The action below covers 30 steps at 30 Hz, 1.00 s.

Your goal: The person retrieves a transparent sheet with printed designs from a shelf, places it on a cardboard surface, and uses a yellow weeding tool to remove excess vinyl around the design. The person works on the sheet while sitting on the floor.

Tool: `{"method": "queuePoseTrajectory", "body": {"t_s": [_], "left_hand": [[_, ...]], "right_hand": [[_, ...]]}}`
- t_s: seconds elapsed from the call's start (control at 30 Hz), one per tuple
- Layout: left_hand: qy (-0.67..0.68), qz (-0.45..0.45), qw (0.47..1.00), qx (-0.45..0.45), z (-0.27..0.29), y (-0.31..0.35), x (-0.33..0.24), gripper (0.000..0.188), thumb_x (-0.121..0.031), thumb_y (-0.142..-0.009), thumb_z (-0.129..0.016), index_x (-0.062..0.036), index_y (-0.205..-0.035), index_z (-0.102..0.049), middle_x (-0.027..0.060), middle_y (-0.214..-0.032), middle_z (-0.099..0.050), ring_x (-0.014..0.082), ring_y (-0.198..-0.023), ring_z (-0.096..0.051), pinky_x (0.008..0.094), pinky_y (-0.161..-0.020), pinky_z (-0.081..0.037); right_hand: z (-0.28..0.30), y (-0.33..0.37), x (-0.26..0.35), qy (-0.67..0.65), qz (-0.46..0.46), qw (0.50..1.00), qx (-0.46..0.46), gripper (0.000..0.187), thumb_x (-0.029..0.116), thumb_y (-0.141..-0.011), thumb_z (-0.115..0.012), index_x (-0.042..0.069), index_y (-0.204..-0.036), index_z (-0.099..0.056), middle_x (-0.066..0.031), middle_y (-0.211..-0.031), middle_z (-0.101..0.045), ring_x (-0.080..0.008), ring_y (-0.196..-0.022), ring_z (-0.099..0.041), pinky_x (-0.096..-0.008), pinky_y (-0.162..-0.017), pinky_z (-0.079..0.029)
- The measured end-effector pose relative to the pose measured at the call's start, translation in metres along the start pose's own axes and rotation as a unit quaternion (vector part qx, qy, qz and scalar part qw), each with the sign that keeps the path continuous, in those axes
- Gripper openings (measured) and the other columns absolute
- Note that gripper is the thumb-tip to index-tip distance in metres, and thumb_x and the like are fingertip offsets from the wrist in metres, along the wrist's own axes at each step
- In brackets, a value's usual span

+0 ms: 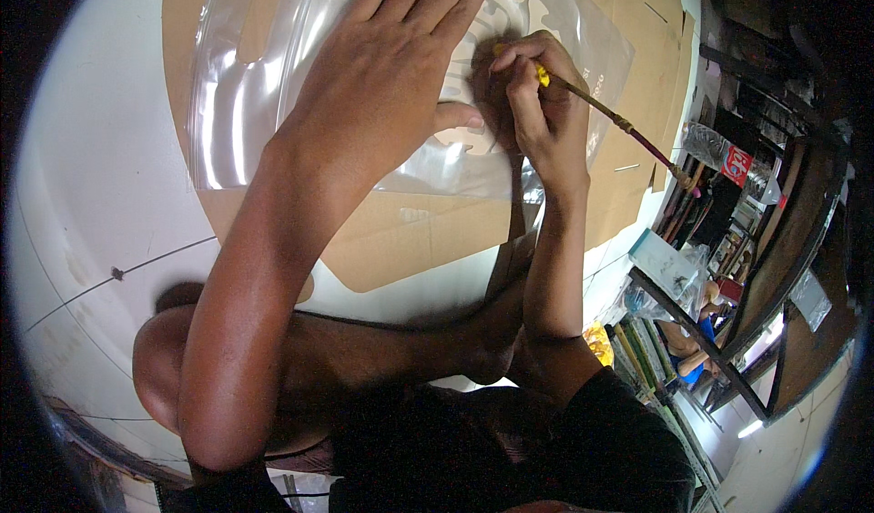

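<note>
My left hand (387,62) lies flat with fingers outstretched, pressing on a clear plastic sheet (235,85). Curved shapes (526,3) show on the sheet beside its fingertips; whether they are cut through or printed, I cannot tell. Just to the right, my right hand (551,112) pinches a thin, dark, stick-like tool (626,125) with yellow material at the grip. The tool's long shaft slants back past the hand to the lower right. Its working tip is hidden by the fingers and shadow. Under the sheet lies brown cardboard (410,226).
White floor tiles (109,194) surround the cardboard. My bent leg (382,349) rests close to its near edge. On the right stand a dark wooden frame (787,240), a clear plastic bottle with a red label (736,162) and other clutter. Part of another person in blue (703,335) shows beyond.
</note>
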<state>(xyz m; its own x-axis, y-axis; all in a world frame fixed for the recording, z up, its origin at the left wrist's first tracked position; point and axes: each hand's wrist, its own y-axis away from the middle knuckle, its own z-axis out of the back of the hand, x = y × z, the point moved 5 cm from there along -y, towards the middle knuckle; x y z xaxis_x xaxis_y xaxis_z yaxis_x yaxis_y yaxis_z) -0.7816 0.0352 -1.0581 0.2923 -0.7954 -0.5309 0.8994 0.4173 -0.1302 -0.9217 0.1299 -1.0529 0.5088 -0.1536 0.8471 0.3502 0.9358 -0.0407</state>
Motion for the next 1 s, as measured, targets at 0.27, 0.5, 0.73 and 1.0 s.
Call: {"method": "queuePoseTrajectory", "body": {"t_s": [0.27, 0.5, 0.73, 1.0], "left_hand": [[-0.017, -0.006, 1.000, -0.001, -0.004, -0.001, 0.001, 0.101, -0.055, -0.090, -0.069, 0.0096, -0.155, -0.027, 0.0221, -0.163, -0.030, 0.0353, -0.155, -0.020, 0.0456, -0.129, -0.013], [0.029, 0.029, 0.999, -0.018, 0.006, -0.004, -0.004, 0.101, -0.038, -0.075, -0.084, -0.0035, -0.157, -0.036, 0.0109, -0.165, -0.033, 0.0322, -0.155, -0.024, 0.0469, -0.129, -0.018], [0.008, 0.029, 1.000, -0.005, 0.004, -0.005, -0.003, 0.106, -0.040, -0.074, -0.084, -0.0040, -0.158, -0.032, 0.0112, -0.166, -0.031, 0.0315, -0.155, -0.023, 0.0465, -0.129, -0.017], [0.017, 0.033, 0.999, 0.016, -0.002, -0.004, 0.001, 0.108, -0.040, -0.073, -0.085, -0.0045, -0.160, -0.030, 0.0109, -0.167, -0.030, 0.0320, -0.156, -0.023, 0.0468, -0.130, -0.015]], "right_hand": [[0.032, 0.006, -0.032, -0.312, -0.087, 0.936, -0.139, 0.025, 0.029, -0.101, -0.049, 0.008, -0.094, -0.060, -0.0036, -0.089, -0.060, -0.0127, -0.075, -0.052, -0.0263, -0.066, -0.041], [0.054, 0.008, -0.050, -0.478, -0.106, 0.853, -0.181, 0.022, 0.031, -0.100, -0.050, 0.011, -0.094, -0.057, -0.0035, -0.083, -0.052, -0.0139, -0.066, -0.044, -0.0267, -0.059, -0.034], [0.024, -0.001, -0.010, -0.238, -0.064, 0.959, -0.142, 0.022, 0.022, -0.106, -0.047, 0.006, -0.096, -0.058, -0.0040, -0.087, -0.058, -0.0097, -0.069, -0.049, -0.0245, -0.058, -0.037], [0.017, -0.009, -0.018, -0.289, -0.129, 0.934, -0.168, 0.026, 0.021, -0.105, -0.043, 0.001, -0.103, -0.061, -0.0089, -0.086, -0.059, -0.0134, -0.064, -0.049, -0.0250, -0.060, -0.038]]}}
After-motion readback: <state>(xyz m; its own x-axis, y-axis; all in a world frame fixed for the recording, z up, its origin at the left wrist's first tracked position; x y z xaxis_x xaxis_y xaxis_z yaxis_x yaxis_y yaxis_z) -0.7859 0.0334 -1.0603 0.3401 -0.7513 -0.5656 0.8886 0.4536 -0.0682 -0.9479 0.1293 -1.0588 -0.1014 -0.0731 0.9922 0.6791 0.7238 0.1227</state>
